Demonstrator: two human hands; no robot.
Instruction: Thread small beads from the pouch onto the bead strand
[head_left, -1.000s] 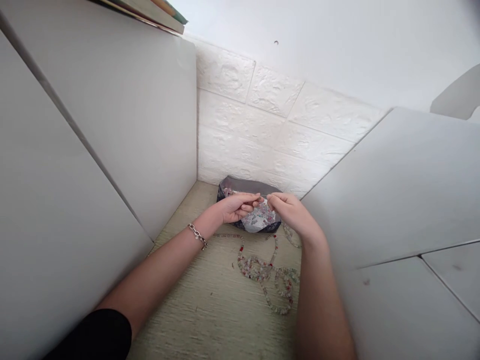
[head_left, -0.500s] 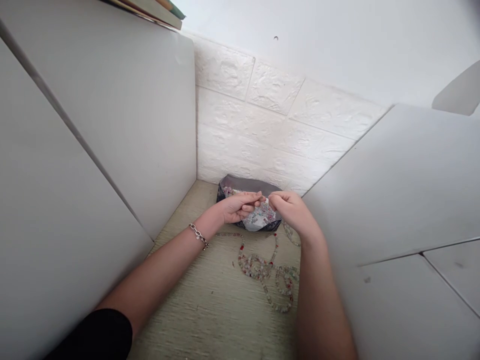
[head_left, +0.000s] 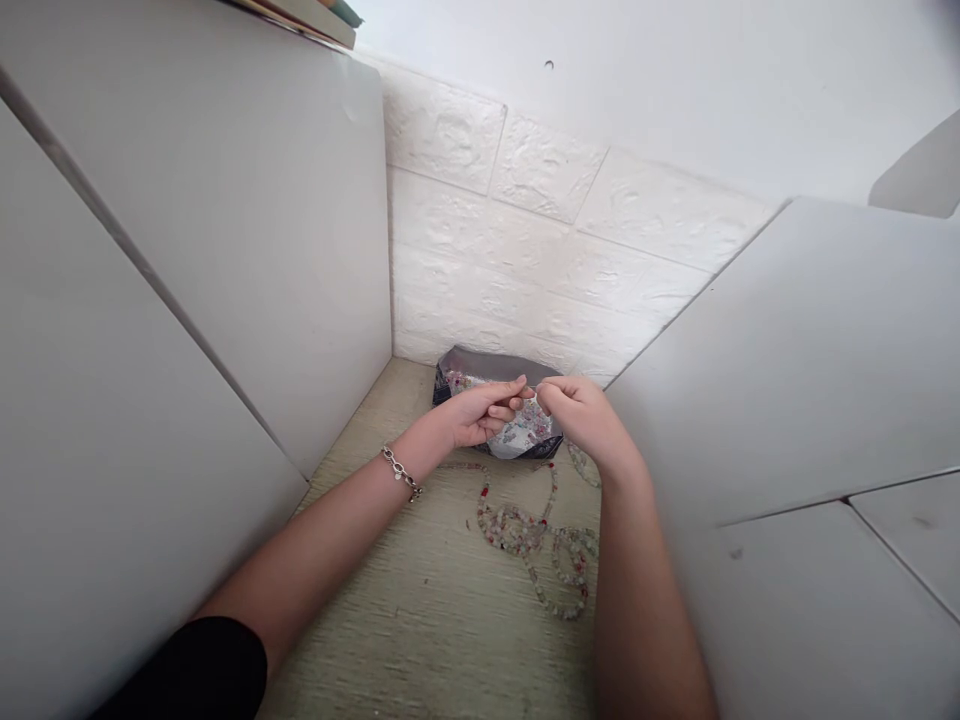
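Observation:
My left hand [head_left: 484,410], with a chain bracelet [head_left: 401,473] on its wrist, pinches something too small to make out between thumb and forefinger. Close to its fingertips, my right hand [head_left: 577,408] is closed, and whatever it pinches is hidden. Both hands are above a dark, open bag [head_left: 502,366] that holds small pink, clear and bluish beads [head_left: 531,428]. Below the hands, a long string of red, white and green beads [head_left: 514,530] lies in loops, partly hidden by my right forearm.
The bag stands against a white brick-patterned wall [head_left: 540,230]. A grey-white panel [head_left: 300,230] rises on the left and another [head_left: 810,370] on the right. The pale green surface [head_left: 420,620] runs toward me. Book edges [head_left: 315,18] show at the top left.
The view has shifted slightly. Both hands stay over the bag, with their fingertips close together and only slightly moved.

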